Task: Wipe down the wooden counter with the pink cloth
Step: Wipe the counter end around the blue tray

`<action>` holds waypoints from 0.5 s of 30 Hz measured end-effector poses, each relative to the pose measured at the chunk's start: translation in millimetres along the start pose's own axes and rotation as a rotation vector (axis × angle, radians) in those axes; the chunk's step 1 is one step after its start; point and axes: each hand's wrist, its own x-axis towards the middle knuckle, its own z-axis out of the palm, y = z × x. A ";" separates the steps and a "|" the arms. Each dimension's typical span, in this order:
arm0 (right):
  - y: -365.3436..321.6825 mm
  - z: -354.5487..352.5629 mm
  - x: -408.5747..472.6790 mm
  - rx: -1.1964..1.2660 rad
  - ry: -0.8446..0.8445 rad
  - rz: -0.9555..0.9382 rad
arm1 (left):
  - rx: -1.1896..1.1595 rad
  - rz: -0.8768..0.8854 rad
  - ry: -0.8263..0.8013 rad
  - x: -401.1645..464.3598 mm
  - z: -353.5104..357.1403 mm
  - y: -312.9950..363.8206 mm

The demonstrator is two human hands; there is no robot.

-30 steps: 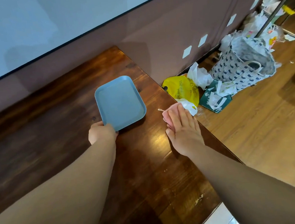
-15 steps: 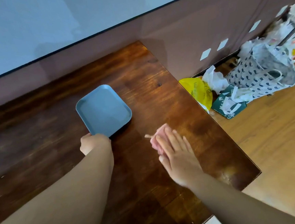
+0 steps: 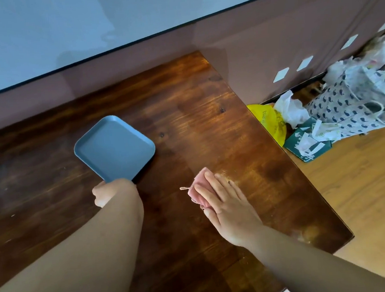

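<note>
Fingers (image 3: 210, 192) of the right hand (image 3: 227, 212) are laid out straight, pressing the pink cloth (image 3: 199, 187) flat on the wooden counter (image 3: 208, 121); the cloth pokes out past the fingertips, a little string loop off its left side. Well left of those fingers, the left hand (image 3: 111, 191) curls round the near corner of a blue tray (image 3: 115, 148) sitting on the counter. Off to their right, down on the floor, a spotted bag (image 3: 351, 108) and a yellow bag (image 3: 268, 120) sit among crumpled paper.
</note>
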 end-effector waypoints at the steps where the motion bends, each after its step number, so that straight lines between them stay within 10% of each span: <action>1: 2.7 -4.3 10.1 -0.012 -0.005 -0.008 | -0.033 0.013 0.003 0.2 0.3 -1.2; 8: -13.9 -4.6 14.0 -0.026 -0.034 -0.045 | -0.151 0.125 0.099 -25.2 3.2 -26.3; 15: 8.2 -27.3 72.1 -0.015 -0.056 0.046 | 0.223 0.922 -0.257 -64.5 31.9 -52.6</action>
